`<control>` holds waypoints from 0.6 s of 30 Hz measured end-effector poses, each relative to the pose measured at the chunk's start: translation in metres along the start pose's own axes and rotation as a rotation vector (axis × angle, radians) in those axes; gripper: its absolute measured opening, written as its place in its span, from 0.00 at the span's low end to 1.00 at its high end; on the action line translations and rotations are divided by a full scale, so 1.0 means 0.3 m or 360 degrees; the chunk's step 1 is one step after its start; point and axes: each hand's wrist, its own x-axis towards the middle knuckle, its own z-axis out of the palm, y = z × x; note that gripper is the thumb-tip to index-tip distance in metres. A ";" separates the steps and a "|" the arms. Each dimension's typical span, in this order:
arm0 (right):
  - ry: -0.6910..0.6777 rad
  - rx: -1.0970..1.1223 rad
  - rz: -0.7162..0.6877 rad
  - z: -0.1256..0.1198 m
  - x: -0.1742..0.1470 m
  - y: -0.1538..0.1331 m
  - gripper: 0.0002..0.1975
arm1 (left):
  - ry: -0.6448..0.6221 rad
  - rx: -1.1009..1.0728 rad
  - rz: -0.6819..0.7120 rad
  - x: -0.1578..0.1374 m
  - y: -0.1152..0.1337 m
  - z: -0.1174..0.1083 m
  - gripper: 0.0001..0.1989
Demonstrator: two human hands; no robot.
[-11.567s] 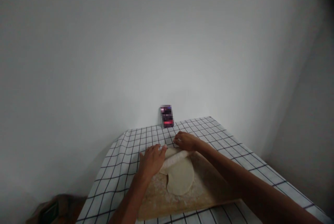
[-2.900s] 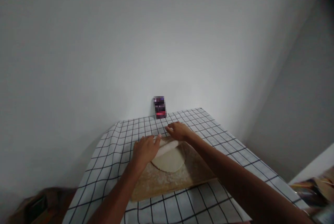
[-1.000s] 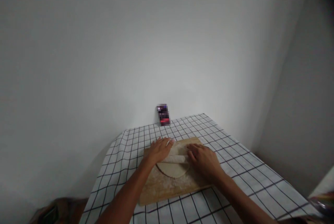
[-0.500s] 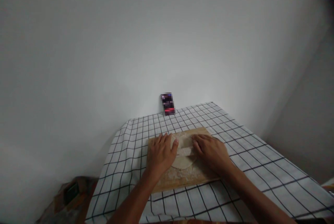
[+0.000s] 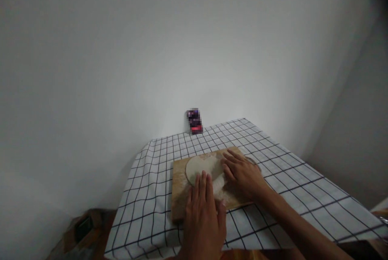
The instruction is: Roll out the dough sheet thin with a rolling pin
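Your left hand (image 5: 203, 211) has slid back toward you since half a second ago: it was flat at the left end of the rolling pin (image 5: 218, 184) beside the dough, and now it lies palm down near the front edge of the wooden board (image 5: 178, 187), its fingers (image 5: 203, 182) stretched straight and close together, tips just touching the near rim of the dough round (image 5: 201, 168). Your right hand (image 5: 245, 176) has stayed on the right of the board, fingers spread flat and pressing down, holding nothing closed in a grip; its fingertips rest at the right edge of the dough. Only a short floury piece of the pin shows between your two hands, so you cannot tell from here how firmly either palm bears on it. The dough is a thin, pale, nearly even disc lying on the far half of the board, more of it uncovered than a moment ago, which suggests the pin has been drawn back to the near side of the round. Flour dusts the board around it. The board sits on the checked cloth (image 5: 273, 159) covering the worktop, and a small dark packet (image 5: 194, 121) stands well apart against the wall.
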 end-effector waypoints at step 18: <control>-0.0604 -0.0037 -0.0223 0.067 0.500 -0.032 0.21 | -0.0403 0.0365 -0.0070 0.407 -0.235 -0.154 0.23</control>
